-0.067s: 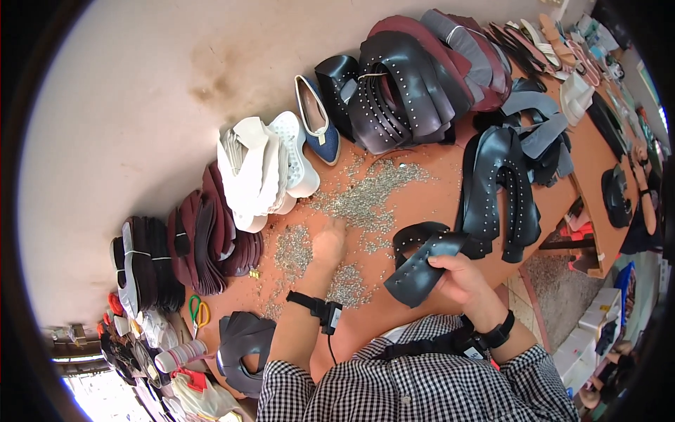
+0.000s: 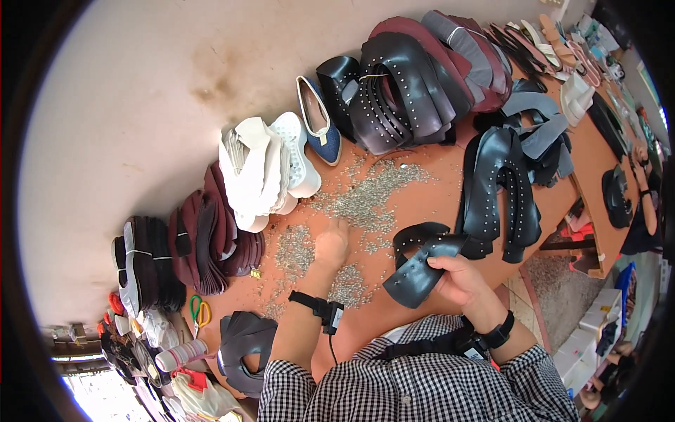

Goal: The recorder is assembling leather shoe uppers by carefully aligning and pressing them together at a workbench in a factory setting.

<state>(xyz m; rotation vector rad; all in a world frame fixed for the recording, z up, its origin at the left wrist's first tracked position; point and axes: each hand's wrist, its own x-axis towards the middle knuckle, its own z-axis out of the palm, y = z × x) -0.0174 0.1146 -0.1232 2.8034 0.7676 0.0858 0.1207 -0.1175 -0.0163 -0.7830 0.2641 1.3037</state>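
Note:
My right hand (image 2: pixel 458 279) grips a black leather shoe-upper piece (image 2: pixel 420 261) dotted with small metal studs, held just above the orange table (image 2: pixel 450 200). My left hand (image 2: pixel 332 243) rests knuckles-up on the table, fingers curled down into a scatter of small silver studs (image 2: pixel 365 200). Whether its fingertips pinch a stud is hidden. A black band with a small device and a cable sits on my left wrist (image 2: pixel 318 307), a black watch on my right wrist.
Stacks of black studded uppers (image 2: pixel 500 191), black and maroon leather pieces (image 2: pixel 415 70), white soles (image 2: pixel 264 169), a blue flat shoe (image 2: pixel 320 123) and dark red pieces (image 2: pixel 211 239) ring the studs. Green-and-yellow scissors (image 2: pixel 199 311) lie at left. Another person (image 2: pixel 643 204) is at right.

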